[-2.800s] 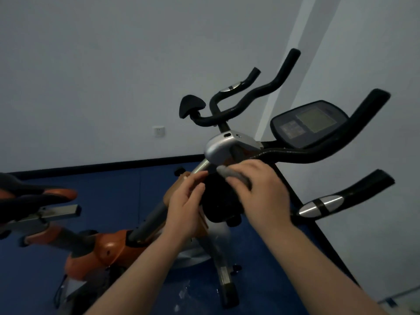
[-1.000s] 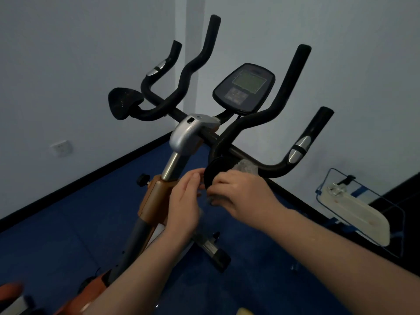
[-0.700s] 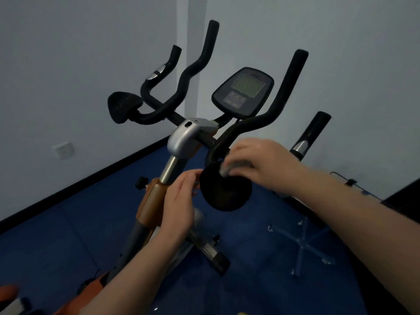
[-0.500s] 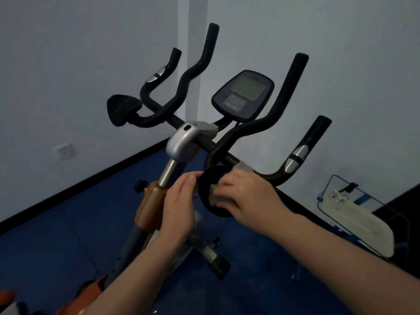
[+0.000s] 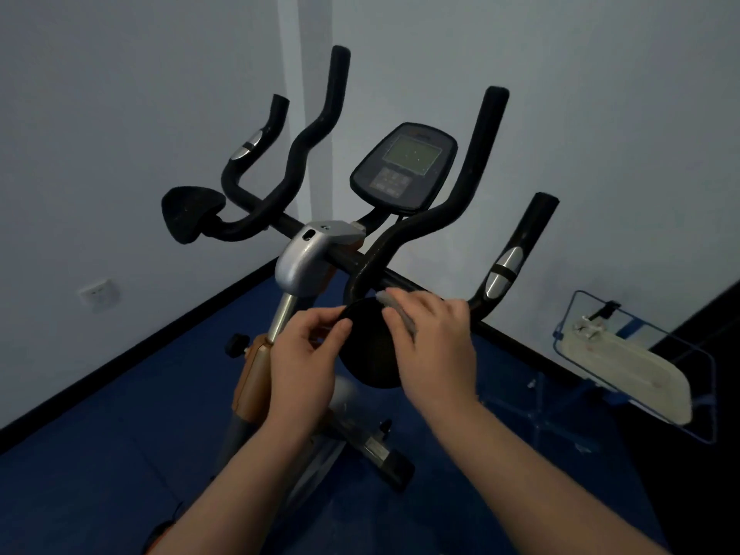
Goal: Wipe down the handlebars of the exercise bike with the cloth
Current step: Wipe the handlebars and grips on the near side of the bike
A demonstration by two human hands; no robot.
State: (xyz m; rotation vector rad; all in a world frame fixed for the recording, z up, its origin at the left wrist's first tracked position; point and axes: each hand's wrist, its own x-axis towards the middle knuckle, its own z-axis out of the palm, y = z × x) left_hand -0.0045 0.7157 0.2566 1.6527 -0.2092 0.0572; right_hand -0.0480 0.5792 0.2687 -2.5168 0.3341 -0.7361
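The exercise bike's black handlebars [image 5: 432, 218] rise in front of me around a grey console [image 5: 404, 166]. A round black elbow pad [image 5: 370, 354] sits at the near end of the right bar. My right hand [image 5: 434, 350] presses a small grey cloth [image 5: 394, 304] onto the pad's upper right part; only a strip of cloth shows past my fingers. My left hand [image 5: 306, 358] pinches the pad's left rim with fingers and thumb. A second black pad [image 5: 190, 218] sits on the left bar.
A silver stem clamp [image 5: 308, 254] and an orange frame post [image 5: 252, 378] stand below the bars. A blue wire stand with a whitish pad [image 5: 628, 366] is at the right. White walls meet in a corner behind, above blue floor [image 5: 100, 454].
My view swung from the bike's side to behind the handlebars. Over the last second my right hand rubbed the cloth up off the pad and back down onto it; my left hand stayed on the rim.
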